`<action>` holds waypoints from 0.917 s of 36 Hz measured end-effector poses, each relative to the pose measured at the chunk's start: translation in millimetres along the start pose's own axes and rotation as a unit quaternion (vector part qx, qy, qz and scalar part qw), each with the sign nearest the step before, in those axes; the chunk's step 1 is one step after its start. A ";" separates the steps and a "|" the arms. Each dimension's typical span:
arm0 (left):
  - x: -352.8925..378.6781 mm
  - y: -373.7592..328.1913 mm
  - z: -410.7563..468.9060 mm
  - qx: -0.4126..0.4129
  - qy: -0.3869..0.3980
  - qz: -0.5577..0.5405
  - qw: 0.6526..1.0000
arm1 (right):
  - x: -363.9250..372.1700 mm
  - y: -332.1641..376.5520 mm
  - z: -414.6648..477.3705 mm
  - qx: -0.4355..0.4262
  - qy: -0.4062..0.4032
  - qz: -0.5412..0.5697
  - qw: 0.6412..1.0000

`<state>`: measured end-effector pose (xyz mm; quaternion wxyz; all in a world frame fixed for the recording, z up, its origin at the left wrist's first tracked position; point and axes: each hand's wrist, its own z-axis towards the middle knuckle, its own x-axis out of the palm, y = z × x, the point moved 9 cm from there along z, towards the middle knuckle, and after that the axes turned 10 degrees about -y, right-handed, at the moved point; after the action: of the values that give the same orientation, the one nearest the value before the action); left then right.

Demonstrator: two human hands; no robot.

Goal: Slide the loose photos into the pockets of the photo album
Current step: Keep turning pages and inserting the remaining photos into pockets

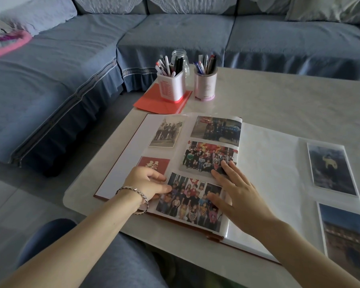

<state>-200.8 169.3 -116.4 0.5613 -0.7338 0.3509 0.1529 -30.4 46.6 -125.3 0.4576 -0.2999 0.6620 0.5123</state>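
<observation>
Album (268, 163): one
Photos in the left-hand pockets: four, one sepia photo (164, 132) and three colour group photos (216, 128) (210, 156) (191, 200)
Photos on the right-hand page: two (330, 169) (343, 231)
Red card (154, 164): one
Pen holders: two, a square holder (172, 86) and a round holder (205, 85)
Glass jar (178, 54): one
Red folder (154, 102): one
Grips: two, left grip (146, 183) and right grip (235, 194)
Bracelet (133, 188): one
Bench (279, 96): one

You are viewing a dim, cool-toned frame under soft, diffuse light. Note pale glare on the album (267, 163) sleeve at lower centre and a sheen on the table (289, 100) at upper right. Wide-angle distortion bends the sofa (50, 80) toward the frame edges. The pink item (15, 43) at upper left is blurred.
</observation>
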 end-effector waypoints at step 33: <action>-28.5 -49.7 -25.8 0.239 -0.093 0.008 0.966 | -4.6 1.8 0.3 0.022 0.020 0.046 0.998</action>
<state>-191.3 161.2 -54.9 0.7496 -0.5577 0.3294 0.1364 -30.0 47.1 -120.4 0.4271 -0.2687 0.6952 0.5120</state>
